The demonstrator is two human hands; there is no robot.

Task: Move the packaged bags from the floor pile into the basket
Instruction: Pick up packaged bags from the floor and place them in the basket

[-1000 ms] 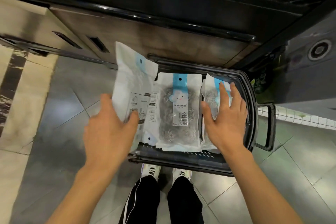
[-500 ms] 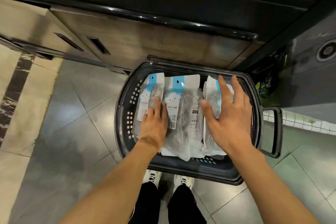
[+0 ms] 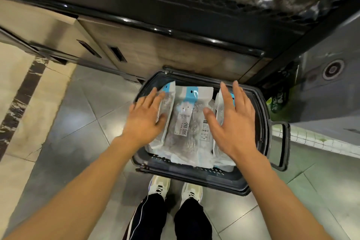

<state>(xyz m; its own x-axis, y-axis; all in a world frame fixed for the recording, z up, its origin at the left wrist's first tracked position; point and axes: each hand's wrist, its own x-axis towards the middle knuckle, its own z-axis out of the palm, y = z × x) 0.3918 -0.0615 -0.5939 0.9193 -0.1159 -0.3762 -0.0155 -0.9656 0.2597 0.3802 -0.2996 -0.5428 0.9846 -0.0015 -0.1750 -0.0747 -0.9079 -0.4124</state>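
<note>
three packaged bags (image 3: 185,122) stand side by side in the basket (image 3: 261,122).

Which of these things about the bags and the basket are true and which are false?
1. The bags lie inside the basket. True.
2. The left hand holds a bag up in the air. False: it is open with straight fingers, low over the leftmost bag in the basket.
3. The right hand is open, fingers spread over the rightmost bag. True.
4. The basket stands on a table. False: it stands on the tiled floor, in front of the person's shoes.
5. The bags have red tops. False: the tops are white with a blue strip.
</note>
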